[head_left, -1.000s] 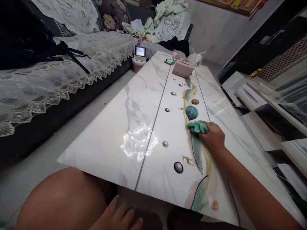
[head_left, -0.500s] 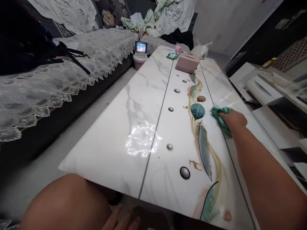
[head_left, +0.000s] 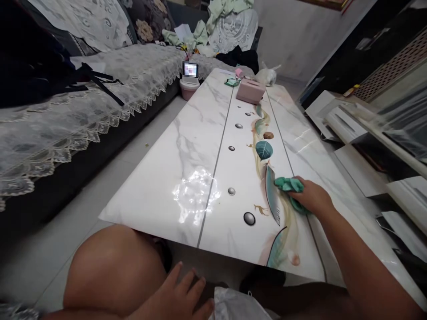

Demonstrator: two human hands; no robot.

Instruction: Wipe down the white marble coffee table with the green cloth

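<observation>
A long table (head_left: 160,178) has a glossy white marble-patterned top printed with leaves, silver dots and small deer. My right hand (head_left: 310,195) is closed on a green cloth (head_left: 290,184), pressing it on the tabletop beside the long printed feather, right of centre. Part of the cloth trails under my palm. My left hand (head_left: 182,295) is held low in front of the table's near edge, near my knee, with its fingers spread and nothing in them.
A pink box (head_left: 251,91), a clear plastic bag (head_left: 267,74) and a small green packet (head_left: 232,82) are at the table's far end. A lace-covered sofa (head_left: 133,66) runs along the left; white drawers (head_left: 362,171) stand right. A lit screen (head_left: 190,70) rests on a pink bin.
My right hand and the cloth have come nearer and leftward across the tabletop. My left hand has risen further into view. The camera view has shifted slightly.
</observation>
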